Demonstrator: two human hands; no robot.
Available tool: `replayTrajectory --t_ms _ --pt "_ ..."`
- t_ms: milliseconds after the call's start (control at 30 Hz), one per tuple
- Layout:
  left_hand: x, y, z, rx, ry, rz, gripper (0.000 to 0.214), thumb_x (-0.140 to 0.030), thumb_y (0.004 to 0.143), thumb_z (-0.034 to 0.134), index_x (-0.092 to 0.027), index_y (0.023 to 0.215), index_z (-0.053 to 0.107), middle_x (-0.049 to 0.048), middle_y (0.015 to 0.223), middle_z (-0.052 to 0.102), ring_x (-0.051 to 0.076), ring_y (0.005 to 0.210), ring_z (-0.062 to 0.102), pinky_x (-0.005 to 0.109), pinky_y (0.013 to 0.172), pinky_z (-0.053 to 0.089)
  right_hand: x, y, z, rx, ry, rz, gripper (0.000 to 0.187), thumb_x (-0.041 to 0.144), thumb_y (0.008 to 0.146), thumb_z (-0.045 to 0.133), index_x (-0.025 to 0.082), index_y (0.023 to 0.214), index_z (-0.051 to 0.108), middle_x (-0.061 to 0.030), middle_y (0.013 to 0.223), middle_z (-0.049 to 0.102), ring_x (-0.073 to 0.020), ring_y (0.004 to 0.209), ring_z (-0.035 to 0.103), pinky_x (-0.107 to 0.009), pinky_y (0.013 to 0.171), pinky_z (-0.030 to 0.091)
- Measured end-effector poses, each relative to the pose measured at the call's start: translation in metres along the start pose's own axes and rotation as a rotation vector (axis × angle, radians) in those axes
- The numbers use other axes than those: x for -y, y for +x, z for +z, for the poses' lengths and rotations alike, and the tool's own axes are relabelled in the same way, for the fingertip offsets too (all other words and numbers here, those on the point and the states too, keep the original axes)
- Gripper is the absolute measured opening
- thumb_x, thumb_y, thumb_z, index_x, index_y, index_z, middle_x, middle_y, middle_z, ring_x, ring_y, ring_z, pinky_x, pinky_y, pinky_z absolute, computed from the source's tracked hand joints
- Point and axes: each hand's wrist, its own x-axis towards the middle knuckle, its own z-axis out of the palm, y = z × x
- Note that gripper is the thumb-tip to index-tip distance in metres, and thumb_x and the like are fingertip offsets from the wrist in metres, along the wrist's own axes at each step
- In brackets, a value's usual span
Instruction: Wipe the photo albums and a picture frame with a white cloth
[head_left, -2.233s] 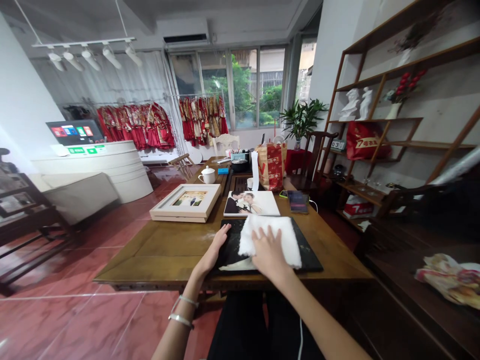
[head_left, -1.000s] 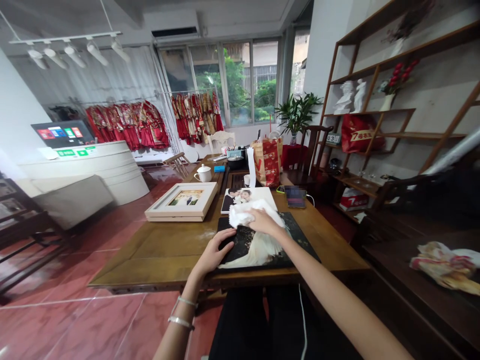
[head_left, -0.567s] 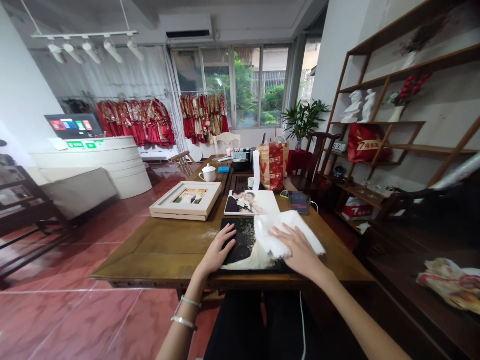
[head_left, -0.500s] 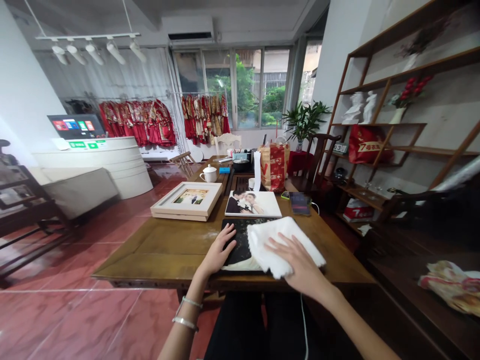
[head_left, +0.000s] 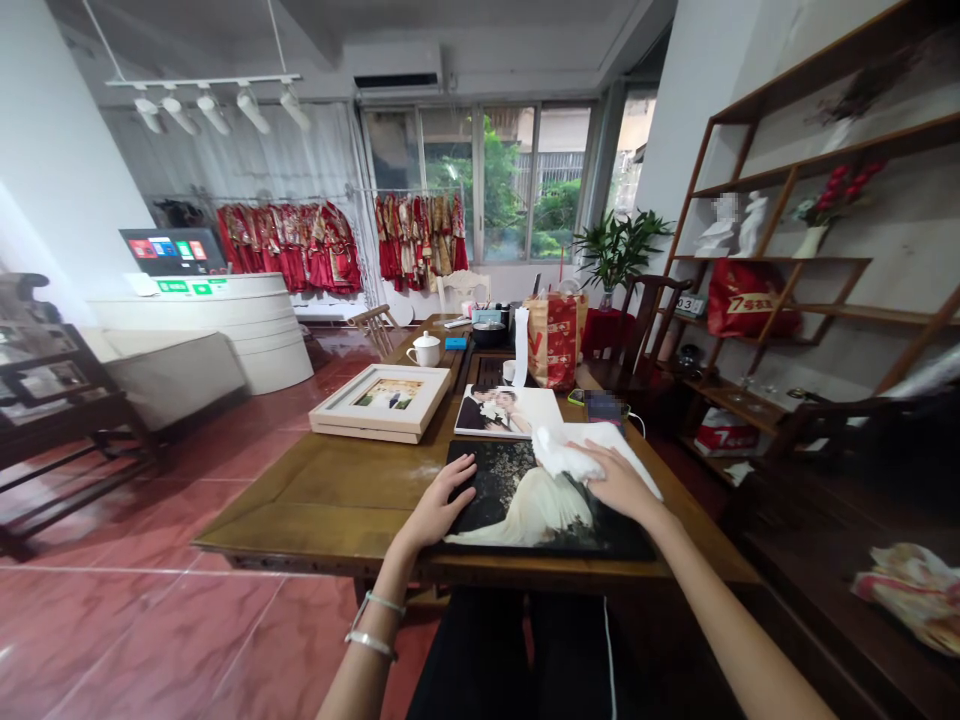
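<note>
A large dark photo print showing a white gown lies flat at the near edge of the wooden table. My left hand rests on the print's left edge, fingers spread and flat, holding nothing. My right hand presses a white cloth onto the print's upper right part, fingers curled over the bunched cloth.
Behind the print lie a white wedding photo album and a cream framed photo. Farther back stand a teapot, a red paper bag and a phone. Wooden shelves line the right wall.
My right hand has slid the cloth from the print's lower right up to its upper right, bunching it and uncovering the gown. My left hand has stayed on the left edge.
</note>
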Motion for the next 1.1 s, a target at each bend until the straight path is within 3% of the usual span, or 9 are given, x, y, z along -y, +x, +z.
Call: replayTrajectory --t_ms 100,200,333,433,567,667,833,1000,1100 --pt "0.001 0.0 0.001 0.0 0.005 -0.007 0.038 -0.029 0.086 0.049 -0.021 0.124 0.053 0.0075 0.141 0.041 0.019 0.133 0.032 0.041 0.111 0.022 0.001 0.017 0.002 -0.032 -0.029 0.049 0.058 0.013 0.071 0.042 0.021 0.128 0.049 -0.0037 0.135 0.048 -0.0251 0.129 0.034 -0.047 0.107 0.019" --pt "0.0 -0.001 0.001 -0.009 0.007 0.002 0.038 -0.03 0.086 0.049 -0.02 0.123 0.053 0.0086 0.14 0.041 0.019 0.132 0.033 0.04 0.111 0.022 0.014 0.011 0.007 -0.027 -0.056 0.017 0.058 0.014 0.068 0.046 0.024 0.125 0.053 -0.0011 0.135 0.047 -0.0277 0.13 0.03 -0.051 0.108 0.013" --pt "-0.001 -0.001 0.002 -0.011 0.013 -0.005 0.038 -0.03 0.086 0.048 -0.02 0.123 0.053 0.0083 0.14 0.042 0.019 0.132 0.033 0.041 0.111 0.023 0.041 -0.033 0.009 0.023 -0.06 -0.197 0.072 0.009 0.06 0.048 0.029 0.13 0.047 0.0026 0.138 0.043 -0.0262 0.132 0.026 -0.051 0.109 0.01" --pt "-0.003 -0.001 0.002 -0.012 0.023 -0.014 0.038 -0.029 0.086 0.048 -0.021 0.123 0.053 0.0076 0.14 0.041 0.019 0.132 0.032 0.041 0.111 0.022 0.054 -0.075 0.005 0.077 0.007 -0.356 0.076 0.008 0.062 0.047 0.034 0.133 0.04 0.0044 0.14 0.039 -0.0247 0.134 0.024 -0.051 0.109 0.008" --pt "-0.004 -0.001 0.001 -0.009 0.029 -0.018 0.038 -0.03 0.086 0.048 -0.023 0.124 0.053 0.0056 0.14 0.041 0.019 0.133 0.032 0.041 0.111 0.023 0.043 -0.102 -0.006 0.141 0.105 -0.391 0.068 0.01 0.069 0.045 0.036 0.131 0.042 0.0059 0.14 0.039 -0.0204 0.134 0.024 -0.047 0.11 0.011" --pt "-0.005 -0.001 0.001 -0.004 0.028 -0.016 0.038 -0.029 0.086 0.048 -0.022 0.123 0.053 0.0062 0.14 0.041 0.019 0.133 0.032 0.041 0.111 0.023 0.018 -0.09 -0.011 0.161 0.167 -0.305 0.064 0.01 0.068 0.043 0.033 0.128 0.047 0.0052 0.137 0.045 -0.0181 0.133 0.028 -0.044 0.111 0.013" --pt "-0.004 -0.001 0.0 -0.006 0.025 -0.016 0.038 -0.029 0.086 0.048 -0.021 0.123 0.053 0.0071 0.14 0.042 0.019 0.132 0.033 0.042 0.111 0.022 -0.006 -0.034 -0.009 0.102 0.097 -0.094 0.065 0.014 0.069 0.042 0.027 0.132 0.042 0.0025 0.139 0.041 -0.019 0.133 0.027 -0.043 0.111 0.013" --pt "-0.004 -0.001 0.0 0.002 0.027 -0.021 0.039 -0.029 0.086 0.048 -0.021 0.124 0.053 0.0075 0.14 0.041 0.019 0.133 0.032 0.041 0.111 0.022 0.012 0.022 0.003 0.097 -0.125 0.07 0.053 0.028 0.081 0.04 0.031 0.134 0.039 0.0005 0.142 0.037 -0.0251 0.132 0.027 -0.05 0.107 0.016" --pt "-0.006 -0.001 0.0 0.003 0.03 -0.022 0.039 -0.028 0.086 0.048 -0.023 0.125 0.051 0.0063 0.141 0.04 0.019 0.132 0.032 0.04 0.111 0.022 0.028 0.036 0.008 0.071 -0.158 0.088 0.052 0.031 0.081 0.043 0.031 0.133 0.042 -0.003 0.142 0.037 -0.0324 0.132 0.025 -0.06 0.103 0.013"
